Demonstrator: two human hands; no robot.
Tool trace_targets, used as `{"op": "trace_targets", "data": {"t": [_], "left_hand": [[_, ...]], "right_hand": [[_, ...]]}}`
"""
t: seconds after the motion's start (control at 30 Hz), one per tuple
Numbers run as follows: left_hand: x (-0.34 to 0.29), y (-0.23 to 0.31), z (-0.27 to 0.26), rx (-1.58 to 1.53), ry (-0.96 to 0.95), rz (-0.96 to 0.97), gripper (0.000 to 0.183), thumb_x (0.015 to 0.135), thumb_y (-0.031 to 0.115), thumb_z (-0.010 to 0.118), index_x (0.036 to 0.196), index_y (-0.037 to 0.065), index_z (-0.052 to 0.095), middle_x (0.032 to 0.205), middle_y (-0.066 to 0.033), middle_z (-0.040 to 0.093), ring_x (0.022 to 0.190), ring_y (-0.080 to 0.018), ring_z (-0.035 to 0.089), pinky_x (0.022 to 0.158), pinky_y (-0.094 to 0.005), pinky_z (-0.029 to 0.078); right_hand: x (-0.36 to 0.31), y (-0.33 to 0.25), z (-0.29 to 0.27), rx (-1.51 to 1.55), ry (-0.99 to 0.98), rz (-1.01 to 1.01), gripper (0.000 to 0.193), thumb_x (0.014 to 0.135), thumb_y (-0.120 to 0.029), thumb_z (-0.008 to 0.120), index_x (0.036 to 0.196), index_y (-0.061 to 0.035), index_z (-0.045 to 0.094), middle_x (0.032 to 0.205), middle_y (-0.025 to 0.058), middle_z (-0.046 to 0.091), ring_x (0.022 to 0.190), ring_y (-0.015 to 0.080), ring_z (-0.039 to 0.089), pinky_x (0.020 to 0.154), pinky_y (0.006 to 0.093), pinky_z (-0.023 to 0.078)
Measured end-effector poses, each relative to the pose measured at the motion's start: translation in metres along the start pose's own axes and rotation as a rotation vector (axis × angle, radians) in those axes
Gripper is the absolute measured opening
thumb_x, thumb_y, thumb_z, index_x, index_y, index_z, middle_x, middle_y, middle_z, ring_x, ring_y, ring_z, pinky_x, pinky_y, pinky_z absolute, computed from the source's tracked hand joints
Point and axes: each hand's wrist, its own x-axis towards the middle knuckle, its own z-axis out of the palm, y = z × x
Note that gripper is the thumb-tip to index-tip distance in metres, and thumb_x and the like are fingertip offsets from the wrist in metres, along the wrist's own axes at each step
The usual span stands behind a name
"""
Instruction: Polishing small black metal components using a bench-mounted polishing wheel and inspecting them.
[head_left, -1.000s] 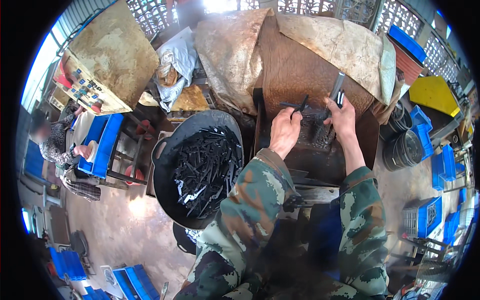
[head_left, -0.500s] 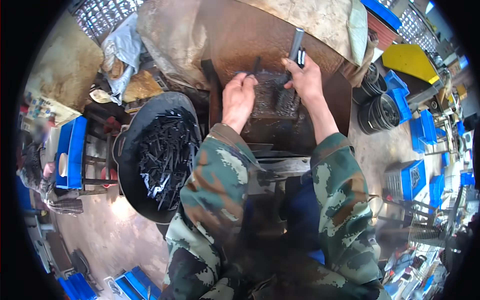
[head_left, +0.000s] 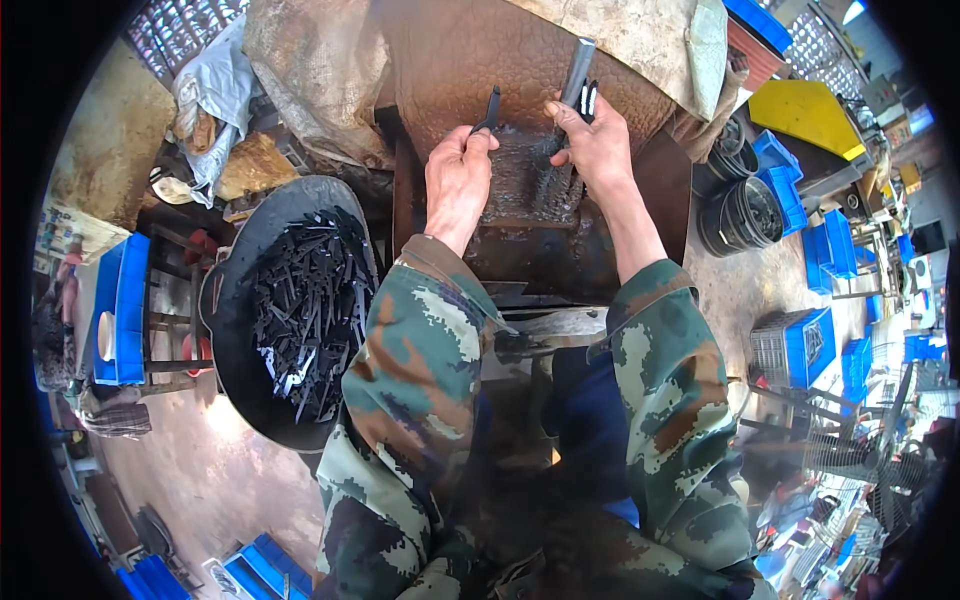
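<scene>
Since one second ago the view has shifted, but at upper centre of the frame the left hand (head_left: 460,182) still grips a black strip (head_left: 493,106), the right hand (head_left: 603,147) a grey bar (head_left: 577,72), so handling continues.

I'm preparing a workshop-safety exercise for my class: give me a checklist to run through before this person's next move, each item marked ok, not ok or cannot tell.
1. Left hand has a grip on the dark strip: ok, pinched at the fingertips.
2. Right hand is on the grey bar: ok.
3. Gloves worn: not ok, both hands are bare.
4. Camouflage sleeve cuffs clear of the wet-looking block: ok.
5. Strip pile inside the black tub: ok.
6. Strip's edges free of damage: cannot tell, too small to see.
</scene>
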Motion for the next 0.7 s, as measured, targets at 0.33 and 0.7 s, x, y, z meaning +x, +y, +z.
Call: {"op": "trace_targets", "data": {"t": [0.33, 0.7], "left_hand": [[-0.002, 0.004, -0.002, -0.003, 0.015, 0.009, 0.028, 0.096, 0.026, 0.056, 0.089, 0.001, 0.068, 0.065, -0.0041, 0.055, 0.064, -0.0139, 0.051, 0.064, -0.0324, 0.043], [-0.003, 0.009, -0.005, -0.009, 0.013, -0.02, 0.027, 0.096, 0.025, 0.056, 0.089, 0.001, 0.068, 0.063, -0.0029, 0.054, 0.061, -0.0124, 0.05, 0.06, -0.0315, 0.042]], "right_hand": [[-0.002, -0.003, 0.001, -0.037, -0.035, 0.052, 0.022, 0.094, -0.016, 0.068, 0.112, -0.0041, 0.064, 0.096, 0.0046, 0.069, 0.078, 0.0108, 0.063, 0.048, 0.0254, 0.053], [0.0, -0.005, 0.0, -0.026, -0.042, 0.058, 0.023, 0.095, -0.017, 0.068, 0.113, -0.0041, 0.063, 0.096, 0.0047, 0.069, 0.08, 0.011, 0.064, 0.048, 0.0254, 0.053]]}}
